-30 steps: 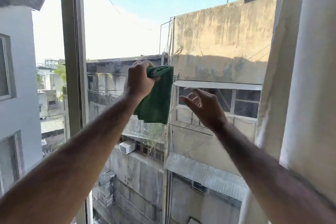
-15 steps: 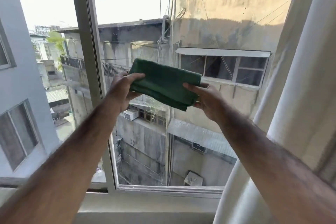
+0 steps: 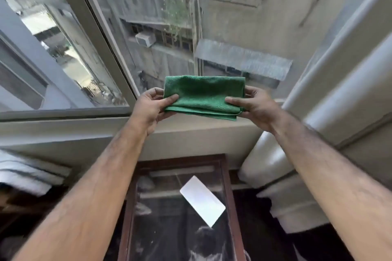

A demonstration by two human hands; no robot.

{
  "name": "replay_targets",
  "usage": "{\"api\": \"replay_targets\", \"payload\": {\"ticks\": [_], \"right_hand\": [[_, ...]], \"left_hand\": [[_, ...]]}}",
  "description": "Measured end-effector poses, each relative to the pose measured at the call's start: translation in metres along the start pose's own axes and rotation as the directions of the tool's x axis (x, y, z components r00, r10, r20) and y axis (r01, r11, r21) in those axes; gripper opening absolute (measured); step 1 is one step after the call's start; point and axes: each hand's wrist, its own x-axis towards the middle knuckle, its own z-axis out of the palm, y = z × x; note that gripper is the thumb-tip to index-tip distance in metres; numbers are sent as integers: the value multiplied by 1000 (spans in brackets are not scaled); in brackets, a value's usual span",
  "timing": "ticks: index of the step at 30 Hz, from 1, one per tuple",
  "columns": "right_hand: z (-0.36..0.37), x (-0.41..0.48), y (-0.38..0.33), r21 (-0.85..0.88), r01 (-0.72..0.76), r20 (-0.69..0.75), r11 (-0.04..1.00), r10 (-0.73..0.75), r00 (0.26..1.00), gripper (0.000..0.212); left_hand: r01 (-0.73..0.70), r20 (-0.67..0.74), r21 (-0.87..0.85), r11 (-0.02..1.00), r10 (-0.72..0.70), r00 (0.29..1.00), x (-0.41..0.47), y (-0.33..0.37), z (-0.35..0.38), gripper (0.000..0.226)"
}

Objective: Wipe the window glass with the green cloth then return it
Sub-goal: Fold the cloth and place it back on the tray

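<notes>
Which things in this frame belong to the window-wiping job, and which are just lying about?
Part of the job: green cloth, folded, held at its ends by left hand and right hand; window glass.

Lying about: curtain; glass-topped table; white rectangular item on it.

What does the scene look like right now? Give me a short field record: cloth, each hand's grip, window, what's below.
cloth: green cloth, folded, held flat in the air above the sill
left hand: left hand, grip pinching the cloth's left edge
right hand: right hand, grip pinching the cloth's right edge
window: window glass beyond the cloth, cloth not touching it
sill: window sill, nothing seen on it
below: glass-topped wooden table
right side: pale curtain
</notes>
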Motion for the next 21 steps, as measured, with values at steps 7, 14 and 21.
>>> {"api": "replay_targets", "payload": {"ticks": [7, 14, 21], "right_hand": [[-25, -12, 191, 6, -309, -91, 951, 309, 947, 20], [-35, -26, 360, 163, -533, -130, 830, 554, 823, 14], [-31, -40, 482, 183, -627, -244, 757, 653, 717, 26]], "left_hand": [[211, -103, 103, 972, -201, 974, -6, -171, -22, 24], [346, -143, 287, 893, -317, 938, 12, -321, -46, 21], [375, -199, 575, 727, -321, 926, 43, -442, -67, 24]]}}
